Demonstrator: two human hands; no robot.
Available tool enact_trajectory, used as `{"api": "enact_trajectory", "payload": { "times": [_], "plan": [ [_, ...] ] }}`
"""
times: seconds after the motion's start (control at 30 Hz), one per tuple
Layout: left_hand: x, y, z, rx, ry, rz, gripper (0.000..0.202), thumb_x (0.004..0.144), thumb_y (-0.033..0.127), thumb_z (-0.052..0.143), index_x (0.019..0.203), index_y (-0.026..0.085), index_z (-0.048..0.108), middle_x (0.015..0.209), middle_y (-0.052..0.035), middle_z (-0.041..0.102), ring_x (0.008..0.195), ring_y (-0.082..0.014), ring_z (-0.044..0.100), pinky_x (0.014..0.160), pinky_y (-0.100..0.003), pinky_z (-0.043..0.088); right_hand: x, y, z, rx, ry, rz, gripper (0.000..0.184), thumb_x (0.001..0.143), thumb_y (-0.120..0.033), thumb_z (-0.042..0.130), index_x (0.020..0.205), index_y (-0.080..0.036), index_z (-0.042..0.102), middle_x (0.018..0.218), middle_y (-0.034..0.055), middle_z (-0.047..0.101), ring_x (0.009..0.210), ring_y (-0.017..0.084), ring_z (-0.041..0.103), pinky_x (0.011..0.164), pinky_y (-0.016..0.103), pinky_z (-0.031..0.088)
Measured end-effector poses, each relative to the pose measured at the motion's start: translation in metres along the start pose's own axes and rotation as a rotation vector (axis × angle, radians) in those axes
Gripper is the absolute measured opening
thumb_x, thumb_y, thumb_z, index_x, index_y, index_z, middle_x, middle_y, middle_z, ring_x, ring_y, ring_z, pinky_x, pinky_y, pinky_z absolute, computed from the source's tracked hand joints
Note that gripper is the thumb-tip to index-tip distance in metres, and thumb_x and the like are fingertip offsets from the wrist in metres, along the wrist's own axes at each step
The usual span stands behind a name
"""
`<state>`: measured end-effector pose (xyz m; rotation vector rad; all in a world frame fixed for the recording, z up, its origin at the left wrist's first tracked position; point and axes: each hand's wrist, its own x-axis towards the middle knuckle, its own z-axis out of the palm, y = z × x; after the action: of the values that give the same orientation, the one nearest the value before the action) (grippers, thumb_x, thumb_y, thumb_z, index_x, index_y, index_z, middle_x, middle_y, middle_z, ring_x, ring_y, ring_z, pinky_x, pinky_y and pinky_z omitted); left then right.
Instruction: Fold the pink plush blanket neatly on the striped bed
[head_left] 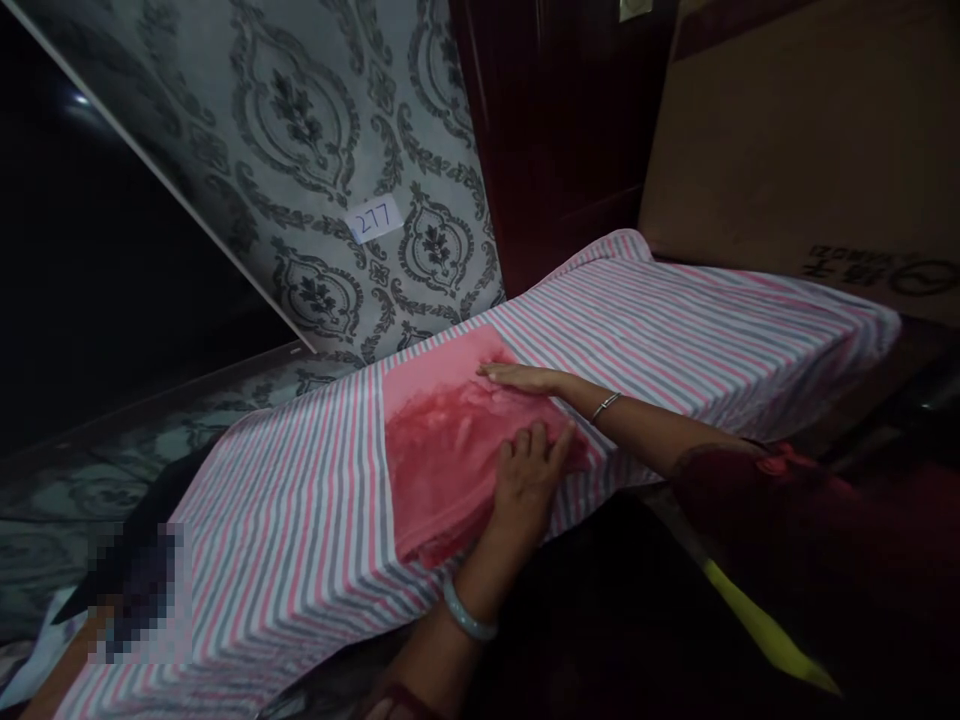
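A pink-to-red folded cloth (442, 480) lies flat on a board or table covered with a pink, grey and white striped cover (315, 480). Its far part is paler, the near part darker red with layered edges. My left hand (529, 475), a pale bangle at its wrist, rests palm down on the cloth's near right part, fingers spread. Farther back, my right hand (525, 378), with a thin silver bracelet, lies flat across the cloth's upper right part, fingers stretched to the left. Neither hand grips anything. The kind of garment cannot be made out.
Behind the striped surface stand a patterned wall with a "277" card (375, 217), a dark red door or panel (562, 120) and a large cardboard box (802, 140). A dark screen (112, 250) is at left. Part of a pixelated person (139, 595) shows at lower left.
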<state>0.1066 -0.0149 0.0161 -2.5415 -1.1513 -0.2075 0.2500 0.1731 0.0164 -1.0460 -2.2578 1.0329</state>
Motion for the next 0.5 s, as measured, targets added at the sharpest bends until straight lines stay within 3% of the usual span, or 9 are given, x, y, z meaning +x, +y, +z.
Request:
{"api": "enact_trajectory", "payload": {
  "times": [0.13,0.23,0.37,0.43,0.5],
  "plan": [
    [0.013,-0.016,-0.011,-0.052,-0.013,-0.054,0.052,0.095,0.016,0.047,0.146,0.018,0.047,0.113,-0.0128,0.065,0.100,-0.0247,0.062,0.086,-0.036,0.052,-0.001,-0.010,-0.003,0.063,0.016,0.018,0.058,0.104,-0.051,0.032,0.152,-0.022,0.046,0.161,0.0010,0.037,0.151,0.021,0.030,0.125,0.045,0.019],
    [0.010,-0.019,-0.015,-0.089,0.017,-0.085,0.047,0.095,0.017,0.046,0.142,0.017,0.050,0.116,-0.0134,0.066,0.100,-0.0251,0.064,0.086,-0.036,0.052,-0.004,-0.014,-0.006,0.097,0.023,0.037,0.062,0.104,-0.054,0.029,0.153,-0.019,0.046,0.160,0.0037,0.039,0.148,0.022,0.034,0.124,0.045,0.025],
    [-0.007,0.007,0.006,-0.038,-0.059,-0.017,0.043,0.097,0.015,0.041,0.137,0.019,0.055,0.124,-0.0163,0.066,0.112,-0.0293,0.063,0.095,-0.044,0.050,-0.008,-0.010,-0.007,0.035,0.025,0.046,0.061,0.105,-0.053,0.028,0.152,-0.019,0.046,0.161,0.0030,0.035,0.150,0.020,0.032,0.125,0.043,0.023],
    [-0.014,0.022,0.017,-0.030,-0.068,-0.053,0.046,0.097,0.014,0.040,0.139,0.021,0.054,0.132,-0.0186,0.063,0.123,-0.0326,0.059,0.103,-0.051,0.046,-0.008,-0.008,-0.006,-0.044,0.021,0.035,0.058,0.106,-0.048,0.027,0.152,-0.019,0.045,0.162,0.0024,0.034,0.151,0.019,0.029,0.125,0.042,0.021],
    [-0.019,0.028,0.015,-0.067,-0.072,-0.087,0.047,0.096,0.017,0.042,0.142,0.021,0.052,0.137,-0.0199,0.060,0.128,-0.0349,0.056,0.106,-0.054,0.044,-0.007,-0.008,-0.005,-0.129,0.022,0.031,0.055,0.105,-0.041,0.029,0.151,-0.018,0.048,0.161,0.0022,0.036,0.150,0.018,0.031,0.124,0.041,0.023]
  ]
}}
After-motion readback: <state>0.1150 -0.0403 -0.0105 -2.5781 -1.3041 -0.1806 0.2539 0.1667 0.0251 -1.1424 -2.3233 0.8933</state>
